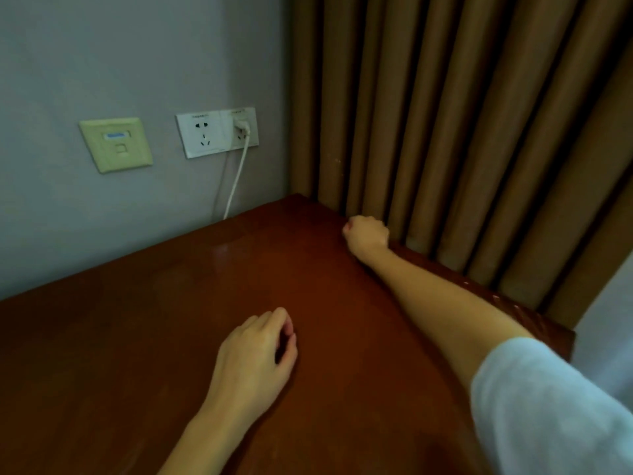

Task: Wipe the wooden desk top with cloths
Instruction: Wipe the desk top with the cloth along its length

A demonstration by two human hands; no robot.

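A reddish-brown wooden desk top (154, 337) fills the near ground, its far edge against a grey painted wall (120, 56), its right edge along a brown pleated fabric curtain (479, 114). On the wall above the desk, a white plastic double socket (205, 135) sits right of a pale green square wall plate (116, 145). A white cable (236, 180) drops from the socket's right half to the desk's far edge. The left hand (253, 351) is over the desk's near middle; the right hand (366, 234) is at the far right edge, just beside the curtain.

The left hand (255, 354) lies palm down, fingers (284, 322) loosely curled. The right arm (445, 296) is extended forward; the right hand (366, 234) is clenched in a fist.
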